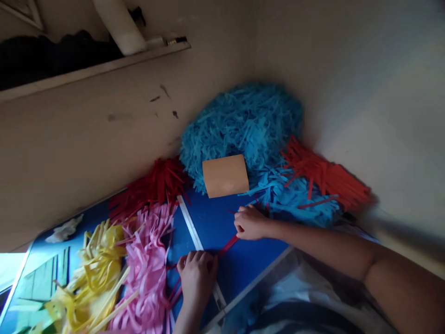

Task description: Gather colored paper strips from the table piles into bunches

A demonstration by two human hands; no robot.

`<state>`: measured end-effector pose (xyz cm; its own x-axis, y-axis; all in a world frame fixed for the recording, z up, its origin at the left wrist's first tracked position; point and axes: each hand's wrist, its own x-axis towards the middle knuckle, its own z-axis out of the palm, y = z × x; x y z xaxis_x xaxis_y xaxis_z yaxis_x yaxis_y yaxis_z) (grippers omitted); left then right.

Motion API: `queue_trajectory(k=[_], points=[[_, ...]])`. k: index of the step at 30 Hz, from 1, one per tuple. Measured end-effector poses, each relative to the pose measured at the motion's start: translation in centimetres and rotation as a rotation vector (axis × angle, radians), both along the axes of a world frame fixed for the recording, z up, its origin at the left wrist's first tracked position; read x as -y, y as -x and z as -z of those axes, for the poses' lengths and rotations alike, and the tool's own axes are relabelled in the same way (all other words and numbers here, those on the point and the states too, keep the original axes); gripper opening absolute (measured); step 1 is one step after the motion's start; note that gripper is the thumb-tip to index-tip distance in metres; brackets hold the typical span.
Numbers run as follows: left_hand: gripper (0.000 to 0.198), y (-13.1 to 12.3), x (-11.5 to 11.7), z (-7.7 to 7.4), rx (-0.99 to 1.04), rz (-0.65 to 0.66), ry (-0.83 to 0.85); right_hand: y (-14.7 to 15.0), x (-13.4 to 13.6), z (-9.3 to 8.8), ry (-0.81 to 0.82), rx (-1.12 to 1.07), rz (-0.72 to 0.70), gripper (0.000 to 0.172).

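My left hand [196, 274] rests knuckles-up on the blue surface [212, 222], fingers curled on one end of a thin red paper strip [227, 245]. My right hand [249, 222] is closed on the other end of that strip, which runs taut between the two hands. A metal ruler [190, 223] lies on the blue surface and passes under my left hand. A tan cardboard roll [225, 176] lies just beyond my right hand, against a big heap of blue paper strips [243, 123].
Piles of paper strips ring the hands: dark red [153, 188] and pink [148, 266] on the left, yellow [92, 269] further left, red [323, 176] and blue [295, 197] on the right. Walls meet in a corner behind the blue heap. A crumpled white scrap [64, 229] lies far left.
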<state>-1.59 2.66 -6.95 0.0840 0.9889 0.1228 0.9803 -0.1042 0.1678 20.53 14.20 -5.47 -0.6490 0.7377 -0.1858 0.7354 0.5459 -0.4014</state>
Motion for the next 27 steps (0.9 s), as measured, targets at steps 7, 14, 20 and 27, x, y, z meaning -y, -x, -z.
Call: queue_trajectory(k=[7,14,20,27], points=[[0.045,-0.4,0.7,-0.4,-0.089,0.23,-0.108,-0.3,1.1,-1.2,-0.379,0.002,-0.237,0.005],[0.038,-1.1,-0.1,-1.8,-0.066,0.26,-0.076,1.4,1.7,0.3,-0.601,-0.095,-0.577,0.019],[0.015,-2.3,-0.5,-2.1,-0.022,0.234,-0.128,2.2,0.9,1.6,-0.602,-0.116,-0.559,0.017],[0.021,-2.4,0.1,-0.8,-0.043,0.163,-0.195,2.0,2.5,1.6,-0.63,-0.131,-0.426,0.013]])
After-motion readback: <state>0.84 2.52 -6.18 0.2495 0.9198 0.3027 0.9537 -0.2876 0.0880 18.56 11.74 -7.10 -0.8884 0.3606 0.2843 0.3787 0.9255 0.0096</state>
